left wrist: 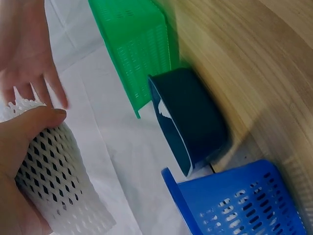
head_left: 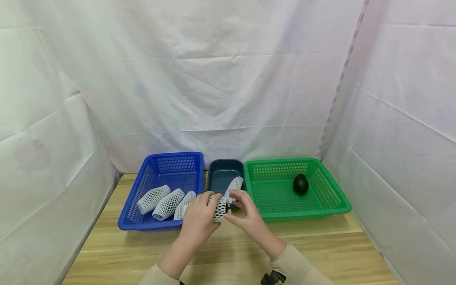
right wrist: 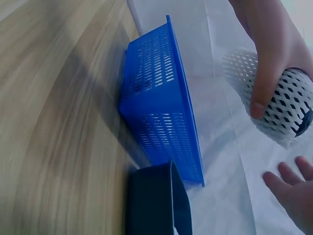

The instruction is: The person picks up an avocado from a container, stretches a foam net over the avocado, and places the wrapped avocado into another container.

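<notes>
My left hand [head_left: 200,215] grips a white foam net sleeve [left wrist: 63,171], its thumb across the mesh. Inside the sleeve is a dark fruit [right wrist: 304,123], likely an avocado, showing at the sleeve's open end and through the holes. Beside that open end is my right hand [head_left: 249,217], fingers spread and holding nothing. In the right wrist view its fingertips [right wrist: 271,180] are apart from the sleeve. Behind the hands, a flat foam net sleeve [head_left: 235,185] leans in a dark teal bin [head_left: 225,161].
On the left a blue basket [head_left: 160,228] holds several foam net sleeves [head_left: 168,204], apparently filled. A green basket [head_left: 295,217] on the right contains one dark, avocado-like fruit [head_left: 301,184]. All three containers stand on a wooden table [head_left: 320,253], with white curtains [head_left: 228,87] around it.
</notes>
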The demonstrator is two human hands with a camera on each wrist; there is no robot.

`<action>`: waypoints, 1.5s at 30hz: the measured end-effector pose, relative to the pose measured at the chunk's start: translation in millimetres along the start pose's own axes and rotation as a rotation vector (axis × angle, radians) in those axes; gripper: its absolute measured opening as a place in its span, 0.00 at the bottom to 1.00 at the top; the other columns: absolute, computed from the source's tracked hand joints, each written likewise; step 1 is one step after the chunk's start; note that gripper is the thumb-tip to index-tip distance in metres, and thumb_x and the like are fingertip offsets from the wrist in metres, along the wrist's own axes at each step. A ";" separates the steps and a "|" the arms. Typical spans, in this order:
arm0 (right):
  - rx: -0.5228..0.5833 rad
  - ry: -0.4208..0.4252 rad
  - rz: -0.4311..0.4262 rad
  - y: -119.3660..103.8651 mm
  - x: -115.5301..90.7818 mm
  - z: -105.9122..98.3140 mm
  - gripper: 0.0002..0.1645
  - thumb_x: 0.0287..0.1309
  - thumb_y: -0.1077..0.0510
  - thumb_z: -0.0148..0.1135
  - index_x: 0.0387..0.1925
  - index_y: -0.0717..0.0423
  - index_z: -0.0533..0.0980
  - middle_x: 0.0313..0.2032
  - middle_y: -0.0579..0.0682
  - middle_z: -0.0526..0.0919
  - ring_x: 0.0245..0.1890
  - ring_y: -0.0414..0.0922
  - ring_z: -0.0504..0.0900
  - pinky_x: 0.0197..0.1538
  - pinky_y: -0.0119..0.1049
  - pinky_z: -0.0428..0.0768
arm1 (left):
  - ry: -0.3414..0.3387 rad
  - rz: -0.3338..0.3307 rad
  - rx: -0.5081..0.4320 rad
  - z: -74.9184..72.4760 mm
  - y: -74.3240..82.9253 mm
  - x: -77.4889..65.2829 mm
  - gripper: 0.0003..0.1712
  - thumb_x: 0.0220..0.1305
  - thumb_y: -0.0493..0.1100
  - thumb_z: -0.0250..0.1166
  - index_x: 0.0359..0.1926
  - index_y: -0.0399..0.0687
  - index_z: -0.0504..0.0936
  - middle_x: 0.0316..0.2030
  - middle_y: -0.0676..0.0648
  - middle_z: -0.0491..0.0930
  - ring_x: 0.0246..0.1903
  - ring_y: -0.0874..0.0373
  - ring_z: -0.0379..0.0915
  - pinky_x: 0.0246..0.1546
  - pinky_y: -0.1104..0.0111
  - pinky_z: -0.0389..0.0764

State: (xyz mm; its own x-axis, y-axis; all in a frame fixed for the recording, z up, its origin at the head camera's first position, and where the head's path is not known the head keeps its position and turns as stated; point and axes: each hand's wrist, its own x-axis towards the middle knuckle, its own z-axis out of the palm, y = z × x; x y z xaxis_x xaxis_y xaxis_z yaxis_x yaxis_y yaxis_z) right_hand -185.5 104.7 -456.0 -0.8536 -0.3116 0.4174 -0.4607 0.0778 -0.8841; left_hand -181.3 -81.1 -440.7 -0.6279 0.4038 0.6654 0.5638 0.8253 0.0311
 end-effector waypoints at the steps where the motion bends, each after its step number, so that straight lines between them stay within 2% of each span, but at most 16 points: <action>1: 0.014 -0.036 0.046 0.7 0.8 -0.1 0.39 0.57 0.63 0.69 0.68 0.53 0.64 0.66 0.56 0.64 0.64 0.53 0.67 0.63 0.47 0.70 | 0.003 0.011 0.005 0.6 0.8 0.0 0.44 0.30 0.45 0.84 0.53 0.44 0.77 0.46 0.42 0.77 0.43 0.45 0.77 0.41 0.53 0.81; 5: 0.039 -0.142 0.183 1.9 2.3 0.8 0.46 0.56 0.54 0.71 0.72 0.50 0.59 0.65 0.53 0.66 0.59 0.48 0.74 0.54 0.37 0.78 | 0.013 0.038 0.027 2.6 5.5 -0.6 0.43 0.34 0.49 0.84 0.54 0.43 0.76 0.45 0.42 0.78 0.43 0.45 0.78 0.40 0.53 0.82; 8: 0.004 -0.140 0.192 2.7 1.6 1.1 0.45 0.55 0.51 0.71 0.71 0.53 0.62 0.54 0.54 0.74 0.43 0.42 0.78 0.42 0.30 0.80 | 0.007 0.027 0.033 3.1 7.3 -1.7 0.45 0.32 0.50 0.84 0.54 0.43 0.75 0.45 0.43 0.77 0.43 0.46 0.77 0.39 0.54 0.82; 10: -0.023 -0.123 0.178 2.7 1.0 0.8 0.43 0.55 0.51 0.71 0.70 0.51 0.65 0.50 0.52 0.76 0.38 0.39 0.77 0.38 0.29 0.79 | 0.000 0.020 0.035 2.9 6.9 -2.4 0.45 0.32 0.50 0.85 0.54 0.44 0.75 0.46 0.43 0.77 0.44 0.47 0.77 0.40 0.55 0.82; 13: -0.041 -0.099 0.152 3.8 0.2 -0.5 0.40 0.55 0.52 0.71 0.69 0.49 0.67 0.51 0.52 0.78 0.39 0.39 0.78 0.39 0.29 0.80 | -0.016 0.012 0.035 1.5 3.8 -3.9 0.47 0.32 0.52 0.84 0.55 0.45 0.74 0.47 0.44 0.77 0.44 0.47 0.77 0.41 0.56 0.82; 16: -0.008 -0.080 0.142 5.3 0.0 -2.6 0.38 0.56 0.53 0.70 0.68 0.50 0.69 0.54 0.55 0.78 0.47 0.45 0.81 0.44 0.34 0.83 | -0.048 -0.021 0.028 -0.7 -1.8 -6.7 0.50 0.31 0.54 0.84 0.59 0.46 0.73 0.49 0.44 0.77 0.45 0.47 0.77 0.42 0.55 0.82; 20: 0.001 -0.043 0.142 6.6 -0.3 -6.1 0.36 0.55 0.51 0.70 0.66 0.50 0.72 0.49 0.56 0.81 0.44 0.47 0.83 0.43 0.35 0.83 | -0.099 -0.078 0.007 -2.4 -10.5 -11.5 0.54 0.30 0.53 0.85 0.61 0.47 0.71 0.48 0.45 0.77 0.46 0.47 0.77 0.43 0.54 0.81; 25: 0.010 -0.038 0.152 6.5 -0.7 -8.5 0.33 0.56 0.51 0.70 0.64 0.49 0.74 0.49 0.54 0.82 0.45 0.46 0.83 0.44 0.36 0.83 | -0.099 -0.081 -0.023 -1.9 -16.4 -14.9 0.50 0.32 0.51 0.85 0.60 0.48 0.73 0.45 0.45 0.79 0.44 0.48 0.78 0.43 0.54 0.80; 30: 0.037 -0.030 0.143 7.6 -1.6 -8.4 0.28 0.57 0.58 0.69 0.60 0.54 0.76 0.52 0.55 0.81 0.47 0.45 0.82 0.46 0.35 0.82 | -0.092 -0.072 -0.044 -2.2 -15.5 -14.8 0.50 0.32 0.51 0.85 0.60 0.47 0.73 0.44 0.45 0.79 0.43 0.48 0.78 0.41 0.55 0.81; 35: 0.060 0.002 0.167 -9.2 -0.9 -7.4 0.23 0.56 0.68 0.67 0.55 0.66 0.78 0.54 0.61 0.78 0.48 0.46 0.82 0.47 0.35 0.82 | -0.085 -0.055 -0.040 -2.7 -12.4 -13.0 0.50 0.32 0.51 0.85 0.61 0.46 0.73 0.45 0.45 0.79 0.42 0.48 0.78 0.40 0.56 0.81; 38: 0.064 0.010 0.151 -17.8 0.4 -7.5 0.20 0.55 0.69 0.67 0.51 0.68 0.79 0.50 0.61 0.79 0.46 0.44 0.82 0.45 0.35 0.82 | -0.075 -0.057 -0.049 -1.9 -10.7 -12.4 0.50 0.32 0.50 0.84 0.61 0.46 0.73 0.46 0.44 0.78 0.42 0.48 0.78 0.40 0.57 0.81; 40: 0.055 0.013 0.111 -21.1 1.3 -7.7 0.16 0.55 0.69 0.68 0.47 0.68 0.81 0.46 0.59 0.80 0.42 0.42 0.82 0.43 0.35 0.83 | -0.085 -0.068 -0.062 -1.6 -9.3 -11.9 0.50 0.34 0.50 0.84 0.61 0.45 0.73 0.46 0.44 0.78 0.42 0.48 0.78 0.40 0.57 0.82; 42: 0.048 0.022 0.083 -15.2 2.6 -7.3 0.13 0.55 0.69 0.68 0.44 0.67 0.82 0.44 0.57 0.80 0.41 0.41 0.81 0.41 0.34 0.83 | -0.103 -0.092 -0.086 -1.9 -7.3 -11.2 0.50 0.35 0.49 0.84 0.61 0.45 0.73 0.47 0.43 0.78 0.43 0.48 0.78 0.41 0.57 0.82; 45: 0.046 0.034 0.056 -5.0 4.9 -5.9 0.10 0.55 0.69 0.68 0.41 0.64 0.82 0.42 0.55 0.79 0.39 0.41 0.79 0.40 0.34 0.83 | -0.149 -0.166 -0.146 -2.3 -4.7 -10.5 0.50 0.37 0.49 0.83 0.62 0.44 0.71 0.48 0.42 0.78 0.45 0.47 0.77 0.45 0.55 0.81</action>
State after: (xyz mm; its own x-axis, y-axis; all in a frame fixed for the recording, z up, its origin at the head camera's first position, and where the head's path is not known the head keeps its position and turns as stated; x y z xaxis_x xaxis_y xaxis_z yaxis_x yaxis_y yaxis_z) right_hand -188.8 108.3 -448.3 -0.8859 -0.2760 0.3729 -0.4008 0.0508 -0.9147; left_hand -176.2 -90.1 -446.1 -0.7843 0.3300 0.5253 0.5111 0.8237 0.2456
